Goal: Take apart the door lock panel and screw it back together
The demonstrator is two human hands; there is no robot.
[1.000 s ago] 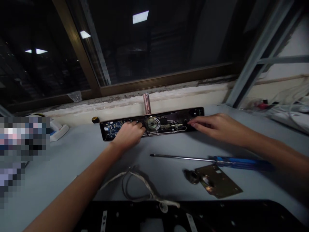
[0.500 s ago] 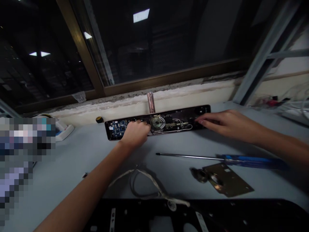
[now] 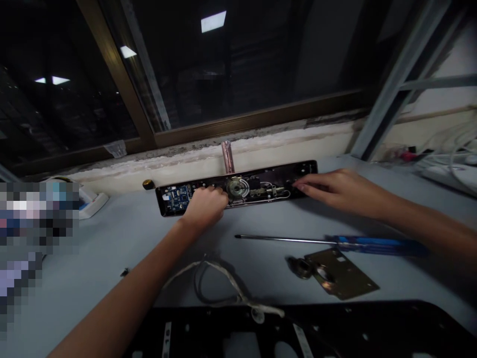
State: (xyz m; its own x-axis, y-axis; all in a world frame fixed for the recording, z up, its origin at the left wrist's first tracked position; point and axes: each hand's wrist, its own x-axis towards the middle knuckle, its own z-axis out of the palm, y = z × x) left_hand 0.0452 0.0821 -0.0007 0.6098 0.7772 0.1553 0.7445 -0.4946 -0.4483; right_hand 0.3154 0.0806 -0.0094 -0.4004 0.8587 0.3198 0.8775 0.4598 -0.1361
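Note:
A long black housing, much like an electronic door-lock panel, lies across the table by the wall with its inside facing up. Inside it are a blue circuit board, a round metal spindle part and thin wires. My left hand is closed over the housing between the board and the spindle, its fingertips hidden. At the right end, my right hand reaches in with thumb and fingers pinched together; whatever is between them is too small to see. A blue-handled screwdriver rests in front.
A brass-coloured metal plate lies near a dark round fitting. Loose cable runs toward a large black panel at the front edge. A copper-coloured cylinder stands behind the housing, and a small roll sits left of it.
The whole scene has shifted slightly left as the head moved. Both hands keep nearly the same places on the housing.

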